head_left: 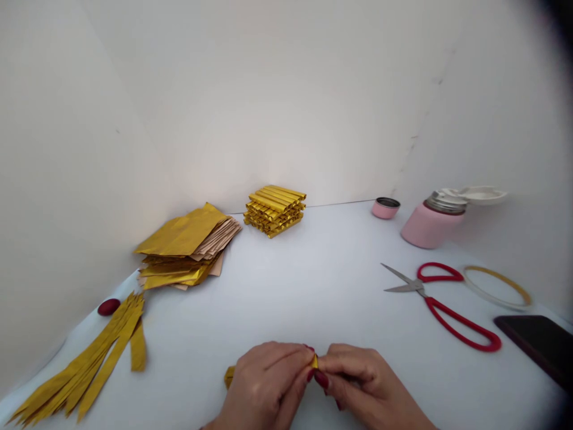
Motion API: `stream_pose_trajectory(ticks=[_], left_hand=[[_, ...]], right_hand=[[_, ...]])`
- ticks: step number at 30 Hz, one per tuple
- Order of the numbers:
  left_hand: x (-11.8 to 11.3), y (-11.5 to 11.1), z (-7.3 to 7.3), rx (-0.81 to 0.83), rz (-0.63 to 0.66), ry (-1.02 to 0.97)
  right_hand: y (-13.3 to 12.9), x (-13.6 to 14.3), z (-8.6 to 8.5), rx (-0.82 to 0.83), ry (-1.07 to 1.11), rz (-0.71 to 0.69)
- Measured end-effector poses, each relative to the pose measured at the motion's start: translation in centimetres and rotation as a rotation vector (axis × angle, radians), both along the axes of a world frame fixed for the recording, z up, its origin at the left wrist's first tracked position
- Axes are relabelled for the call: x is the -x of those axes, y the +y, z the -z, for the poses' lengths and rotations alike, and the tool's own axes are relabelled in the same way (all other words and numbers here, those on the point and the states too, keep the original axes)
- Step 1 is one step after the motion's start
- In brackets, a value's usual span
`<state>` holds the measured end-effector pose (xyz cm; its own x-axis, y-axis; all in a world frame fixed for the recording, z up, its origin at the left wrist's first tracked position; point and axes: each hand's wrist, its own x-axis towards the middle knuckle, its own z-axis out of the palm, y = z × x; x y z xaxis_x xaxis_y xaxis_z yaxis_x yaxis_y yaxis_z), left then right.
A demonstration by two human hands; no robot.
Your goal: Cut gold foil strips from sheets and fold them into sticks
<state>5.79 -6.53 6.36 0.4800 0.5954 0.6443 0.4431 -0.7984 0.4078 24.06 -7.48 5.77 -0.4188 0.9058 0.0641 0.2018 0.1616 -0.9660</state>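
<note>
Close to the table's front edge, my left hand (273, 379) is closed around a piece of gold paper (315, 362), most of it hidden by the fingers. A gold end (229, 377) also pokes out on the left of that hand; whether both ends are one piece I cannot tell. My right hand (362, 382) pinches the gold paper's right tip between thumb and fingers, its fingertips almost meeting those of the left. Off to the left lies a fan of cut gold paper strips (96, 358), with a dark red oval object (108, 307) beside it.
Gold sheets (179, 236) are piled at the back left. Rolled gold paper tubes (275, 209) are stacked crosswise against the wall. On the right are open red-handled scissors (461, 322), a bangle-like ring (501, 280), a dark phone (537, 343), a pink bottle (430, 227) and its pink cup (385, 209).
</note>
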Motion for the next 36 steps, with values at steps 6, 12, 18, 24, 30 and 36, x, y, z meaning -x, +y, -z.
stream_pose_trajectory(ticks=[6,12,18,24,30,36], left_hand=[[-0.02,-0.11,-0.02,-0.024,0.009,0.002],[0.05,-0.01,0.08,-0.022,0.021,0.006],[0.09,-0.11,0.16,-0.054,0.025,-0.008],[0.02,-0.11,-0.32,0.033,0.042,-0.04],[0.03,0.0,-0.43,0.068,0.057,-0.028],[0.11,-0.08,-0.13,0.053,0.057,-0.028]], right_hand=[[-0.29,0.16,-0.06,0.07,-0.016,0.071],[-0.47,0.22,0.21,0.117,0.032,0.084],[-0.62,0.23,0.48,0.189,0.086,0.078],[-0.55,0.07,0.55,0.175,0.085,0.091],[-0.47,0.01,0.4,0.163,0.08,0.094],[-0.45,0.09,0.41,0.162,0.078,0.085]])
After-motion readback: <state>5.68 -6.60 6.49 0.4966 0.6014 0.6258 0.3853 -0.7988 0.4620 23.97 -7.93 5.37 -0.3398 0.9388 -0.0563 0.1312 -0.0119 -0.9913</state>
